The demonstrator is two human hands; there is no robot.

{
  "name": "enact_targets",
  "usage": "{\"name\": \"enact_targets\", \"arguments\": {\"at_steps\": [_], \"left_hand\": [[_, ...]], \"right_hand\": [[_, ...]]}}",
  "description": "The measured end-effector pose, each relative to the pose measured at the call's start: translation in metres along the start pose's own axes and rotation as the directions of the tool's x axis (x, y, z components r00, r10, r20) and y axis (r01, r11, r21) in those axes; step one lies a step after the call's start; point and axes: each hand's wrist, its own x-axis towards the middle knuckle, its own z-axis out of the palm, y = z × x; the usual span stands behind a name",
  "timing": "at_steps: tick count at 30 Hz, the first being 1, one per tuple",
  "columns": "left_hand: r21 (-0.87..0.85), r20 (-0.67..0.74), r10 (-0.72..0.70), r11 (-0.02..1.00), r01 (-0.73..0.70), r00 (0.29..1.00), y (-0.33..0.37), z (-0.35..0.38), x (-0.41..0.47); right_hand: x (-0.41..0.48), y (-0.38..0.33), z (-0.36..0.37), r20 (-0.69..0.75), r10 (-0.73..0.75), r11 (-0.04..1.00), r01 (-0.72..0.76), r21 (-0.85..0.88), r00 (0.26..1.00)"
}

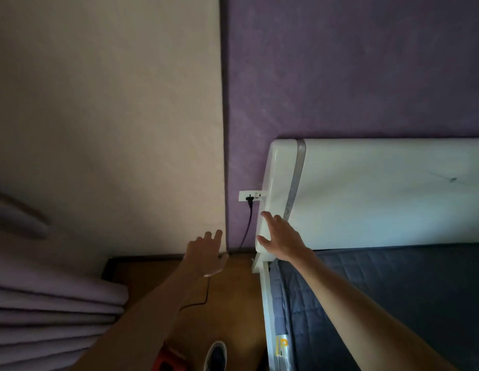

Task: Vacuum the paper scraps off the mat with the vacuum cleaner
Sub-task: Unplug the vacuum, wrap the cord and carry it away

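A black plug [250, 201] sits in a white wall socket [252, 196] on the purple wall. Its dark cord [245, 228] runs down to the floor and reappears as a black loop [203, 299] behind my left arm. My left hand [207, 254] is stretched toward the wall corner, fingers apart, holding nothing. My right hand [279, 236] is open and lies against the side of the white headboard [380, 194], just below the socket. A red and black part of the vacuum cleaner [170, 360] shows at the bottom edge. No mat or paper scraps are in view.
A bed with a blue-grey quilt [393, 298] and white frame fills the right. Lilac curtain folds [51, 311] hang at the left. A narrow strip of wooden floor [233, 295] lies between them, with my shoe [215, 356] on it.
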Motion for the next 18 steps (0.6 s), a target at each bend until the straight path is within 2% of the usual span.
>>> {"name": "enact_targets", "arguments": {"at_steps": [5,9,14,18], "left_hand": [[-0.085,0.080,0.014,0.996,-0.007,0.997,-0.013,0.031,0.043],[-0.262,0.167,0.041,0.965,0.005,0.985,-0.009,0.065,0.080],[-0.557,0.202,0.048,0.827,0.074,0.978,0.010,0.102,0.110],[-0.687,0.223,0.059,0.718,0.114,0.973,0.022,0.126,0.123]], "right_hand": [[0.045,-0.010,0.027,-0.007,0.039,0.992,-0.038,0.121,0.999],[0.081,-0.016,0.049,-0.024,0.110,0.962,-0.100,0.256,0.994],[0.113,-0.010,0.071,0.003,0.239,0.912,-0.225,0.343,0.971],[0.133,-0.004,0.083,0.030,0.298,0.842,-0.278,0.462,0.954]]}}
